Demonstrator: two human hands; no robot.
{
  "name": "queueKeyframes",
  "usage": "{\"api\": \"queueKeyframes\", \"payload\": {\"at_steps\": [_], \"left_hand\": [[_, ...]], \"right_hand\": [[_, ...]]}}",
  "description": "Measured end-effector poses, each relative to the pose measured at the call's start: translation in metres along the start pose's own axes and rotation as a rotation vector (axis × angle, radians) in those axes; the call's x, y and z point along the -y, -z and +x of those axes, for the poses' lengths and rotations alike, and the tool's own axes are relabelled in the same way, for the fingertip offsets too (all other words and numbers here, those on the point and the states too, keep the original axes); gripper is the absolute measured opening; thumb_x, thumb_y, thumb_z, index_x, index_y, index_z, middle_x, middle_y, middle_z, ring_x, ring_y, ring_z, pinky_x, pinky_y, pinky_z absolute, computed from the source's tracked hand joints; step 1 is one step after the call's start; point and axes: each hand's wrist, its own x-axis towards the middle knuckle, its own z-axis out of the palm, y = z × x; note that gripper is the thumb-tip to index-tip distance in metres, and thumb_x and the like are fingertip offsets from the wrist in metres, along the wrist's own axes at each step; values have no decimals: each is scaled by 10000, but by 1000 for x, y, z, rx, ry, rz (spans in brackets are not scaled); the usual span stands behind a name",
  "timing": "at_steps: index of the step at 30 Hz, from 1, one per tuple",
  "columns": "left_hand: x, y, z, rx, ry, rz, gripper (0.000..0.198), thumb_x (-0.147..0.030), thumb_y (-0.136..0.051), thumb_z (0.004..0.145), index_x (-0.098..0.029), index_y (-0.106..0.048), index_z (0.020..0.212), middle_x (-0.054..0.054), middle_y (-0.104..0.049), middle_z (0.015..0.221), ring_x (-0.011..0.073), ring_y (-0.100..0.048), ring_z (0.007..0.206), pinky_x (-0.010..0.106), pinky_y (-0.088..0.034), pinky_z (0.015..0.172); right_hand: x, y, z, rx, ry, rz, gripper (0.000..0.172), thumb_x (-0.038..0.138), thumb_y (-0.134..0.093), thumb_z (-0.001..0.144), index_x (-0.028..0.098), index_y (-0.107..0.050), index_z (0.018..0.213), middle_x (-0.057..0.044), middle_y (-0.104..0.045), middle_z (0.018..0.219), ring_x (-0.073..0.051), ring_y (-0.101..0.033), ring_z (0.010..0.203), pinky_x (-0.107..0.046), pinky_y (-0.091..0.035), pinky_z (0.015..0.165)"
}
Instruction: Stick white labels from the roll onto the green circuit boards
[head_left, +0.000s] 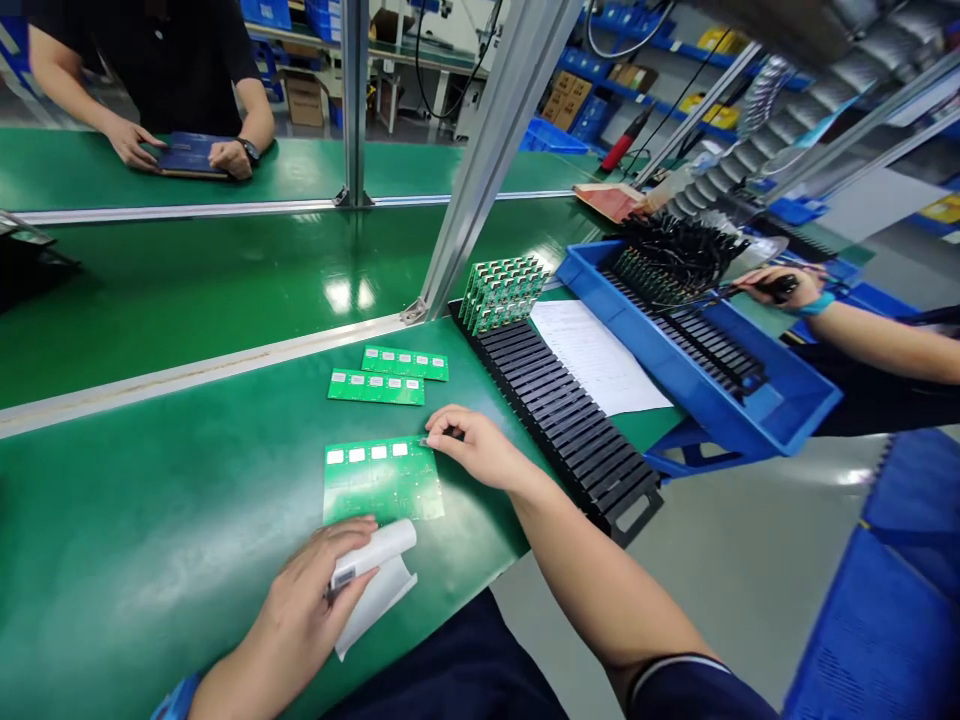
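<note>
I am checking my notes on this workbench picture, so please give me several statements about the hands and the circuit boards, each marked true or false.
1. The right hand touches the far right corner of the large green board. True.
2. The left hand holds a screwdriver. False: it holds a white label strip.
3. Two smaller boards lie flat beyond the large one. True.
4. The black rack is full from end to end. False: the standing boards fill only its far end.
</note>
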Motion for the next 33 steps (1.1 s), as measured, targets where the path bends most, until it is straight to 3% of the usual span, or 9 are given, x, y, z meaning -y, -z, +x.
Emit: {"api": "queueKeyframes", "payload": {"at_steps": [12, 33], "left_hand": [[4, -4, 4, 25, 36, 17, 170, -258, -600, 1010, -240, -618, 1179, 61, -782, 1123, 218, -762, 1100, 303, -637, 941], [5, -7, 4, 10, 70, -3, 220, -243, -635, 983, -254, -611, 1201, 69, -789, 1135, 254, -772, 1080, 344, -651, 917]], "right_hand": [[6, -2, 3, 115, 44, -147, 143, 110, -696, 916, 176, -657, 794, -29, -681, 943, -174, -618, 944, -383, -458, 945], [6, -13, 1, 85, 6, -327, 117, 116, -716, 914, 170, -648, 835, -48, -682, 975, -209, -592, 974, -402, -391, 908]]}}
